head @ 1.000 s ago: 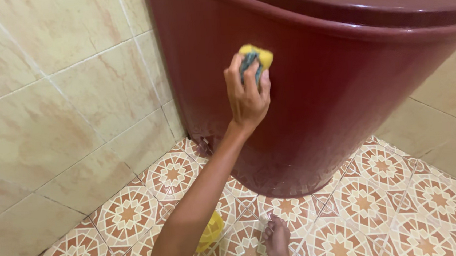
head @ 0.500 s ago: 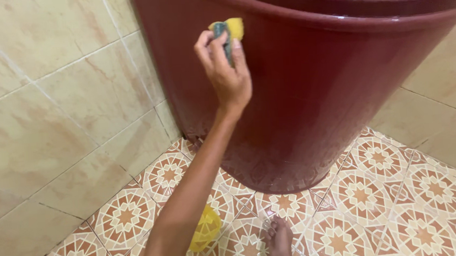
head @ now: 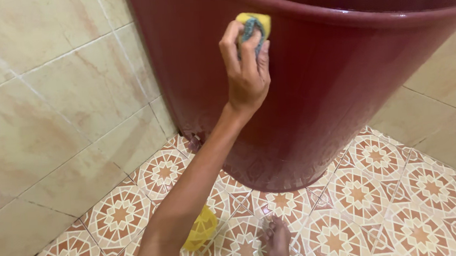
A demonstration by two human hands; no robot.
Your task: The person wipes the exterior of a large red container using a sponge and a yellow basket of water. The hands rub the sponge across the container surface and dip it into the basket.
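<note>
Sponge (head: 255,24), yellow with green scrub face, is pressed flat against the upper side of the maroon tub (head: 342,82), just under its rim. It is pinched in the grip of one hand (head: 245,73), fingers clenched over its back so the pad bears on the wall; which hand cannot be told. Below: patterned floor (head: 373,209), a yellow object (head: 200,231), a bare foot (head: 276,242). Tiled wall (head: 50,113) at left.

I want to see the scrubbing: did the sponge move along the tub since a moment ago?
Yes. The sponge in the hand slid rightward along the tub, staying under its rim.
</note>
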